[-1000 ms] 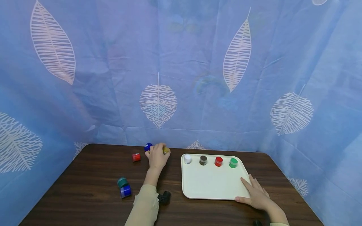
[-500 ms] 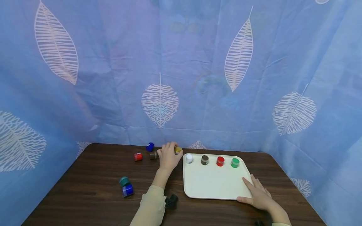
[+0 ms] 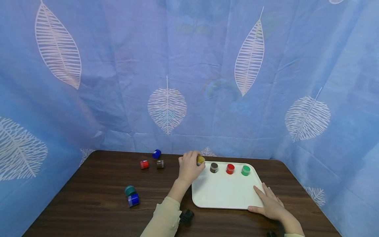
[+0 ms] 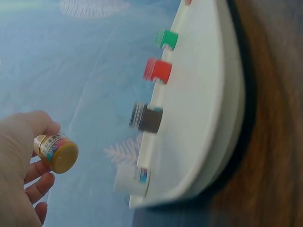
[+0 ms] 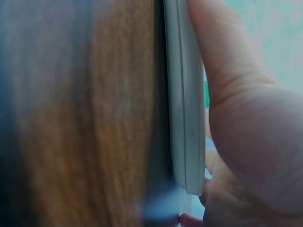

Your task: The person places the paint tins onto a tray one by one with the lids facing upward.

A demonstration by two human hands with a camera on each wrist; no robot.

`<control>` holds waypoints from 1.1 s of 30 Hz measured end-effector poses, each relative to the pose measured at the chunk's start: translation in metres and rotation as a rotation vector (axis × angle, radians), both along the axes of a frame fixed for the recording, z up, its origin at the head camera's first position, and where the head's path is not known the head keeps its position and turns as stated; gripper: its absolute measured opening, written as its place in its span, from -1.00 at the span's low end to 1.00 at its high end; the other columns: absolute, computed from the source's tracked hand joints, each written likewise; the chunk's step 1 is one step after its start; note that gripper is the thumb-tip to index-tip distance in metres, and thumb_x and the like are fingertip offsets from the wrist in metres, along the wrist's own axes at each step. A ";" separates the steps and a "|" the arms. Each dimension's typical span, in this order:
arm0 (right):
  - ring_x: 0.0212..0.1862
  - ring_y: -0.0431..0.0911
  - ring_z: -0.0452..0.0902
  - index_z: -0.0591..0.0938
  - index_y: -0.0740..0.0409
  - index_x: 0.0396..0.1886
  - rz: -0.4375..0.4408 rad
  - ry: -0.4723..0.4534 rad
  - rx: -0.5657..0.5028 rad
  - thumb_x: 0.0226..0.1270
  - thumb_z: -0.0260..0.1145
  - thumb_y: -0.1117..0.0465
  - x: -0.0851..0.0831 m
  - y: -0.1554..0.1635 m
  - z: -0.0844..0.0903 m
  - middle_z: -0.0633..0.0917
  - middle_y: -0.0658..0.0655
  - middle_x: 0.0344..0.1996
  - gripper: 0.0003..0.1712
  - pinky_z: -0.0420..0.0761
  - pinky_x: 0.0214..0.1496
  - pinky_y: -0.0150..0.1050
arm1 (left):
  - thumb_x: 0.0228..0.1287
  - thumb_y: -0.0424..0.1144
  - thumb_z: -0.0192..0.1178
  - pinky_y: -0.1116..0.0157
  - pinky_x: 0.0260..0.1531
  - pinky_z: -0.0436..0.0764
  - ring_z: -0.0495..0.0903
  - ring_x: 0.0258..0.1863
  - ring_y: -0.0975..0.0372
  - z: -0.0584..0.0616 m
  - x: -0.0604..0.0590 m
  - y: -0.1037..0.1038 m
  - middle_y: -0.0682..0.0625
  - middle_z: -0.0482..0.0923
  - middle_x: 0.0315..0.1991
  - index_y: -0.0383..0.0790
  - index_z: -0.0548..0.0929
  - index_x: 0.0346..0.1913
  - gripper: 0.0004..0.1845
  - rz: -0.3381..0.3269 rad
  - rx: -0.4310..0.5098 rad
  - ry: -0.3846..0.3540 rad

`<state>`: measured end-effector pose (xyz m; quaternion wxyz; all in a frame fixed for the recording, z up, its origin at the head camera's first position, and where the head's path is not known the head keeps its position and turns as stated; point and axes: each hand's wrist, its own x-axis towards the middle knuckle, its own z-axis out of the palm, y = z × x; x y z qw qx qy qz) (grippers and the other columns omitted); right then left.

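Yellow jar [image 3: 201, 160] pinched between thumb and fingers, the left hand [image 3: 188, 168] is at the far left corner of one cream tray [image 3: 225, 194] in the head view; from here I can't say how high it is held. Three jars show along the tray's far side: a dark brown jar [image 3: 214, 167], a red jar [image 3: 230, 169] and a green jar [image 3: 245, 170]. At the near right corner the right hand [image 3: 270, 204] rests on the tray, fingers spread and fairly straight. Over on the dark wooden table [image 3: 88, 204] I count five more: a far blue jar [image 3: 156, 154], a loose red jar [image 3: 144, 164], a small brown jar [image 3: 160, 164], and a teal jar [image 3: 129, 190] touching a near blue jar [image 3: 133, 199].

The left wrist view, tipped sideways, gives four jars in one row along the tray's edge: green, red, dark brown and a white jar [image 4: 131, 180]. The yellow one, tilted in the grip, shows apart from all four.

In the right wrist view, one thumb lies along the tray's rim; the fingers beyond are partly hidden.
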<state>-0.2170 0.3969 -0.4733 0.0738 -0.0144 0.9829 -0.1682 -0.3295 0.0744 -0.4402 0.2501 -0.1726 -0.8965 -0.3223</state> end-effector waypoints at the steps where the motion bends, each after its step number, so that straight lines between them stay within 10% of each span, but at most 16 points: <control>1: 0.39 0.62 -0.23 0.13 0.29 0.50 0.001 0.003 -0.001 0.16 0.31 -0.34 0.000 0.000 0.000 -0.13 0.63 0.44 0.15 -0.01 0.16 0.63 | 0.18 -0.05 0.33 0.13 -0.11 0.32 0.48 -0.17 0.15 0.000 0.002 0.002 0.02 0.63 -0.11 -0.06 0.60 0.02 -0.64 -0.006 -0.011 0.005; 33: 0.40 0.60 -0.23 0.14 0.27 0.50 -0.013 0.010 -0.008 0.14 0.31 -0.36 0.003 -0.001 0.001 -0.14 0.62 0.44 0.16 -0.03 0.17 0.62 | 0.20 0.02 0.30 0.21 -0.10 0.36 0.52 -0.01 0.22 0.000 0.033 0.087 0.18 0.62 0.02 0.11 0.63 0.12 -0.59 -0.133 -0.195 -0.107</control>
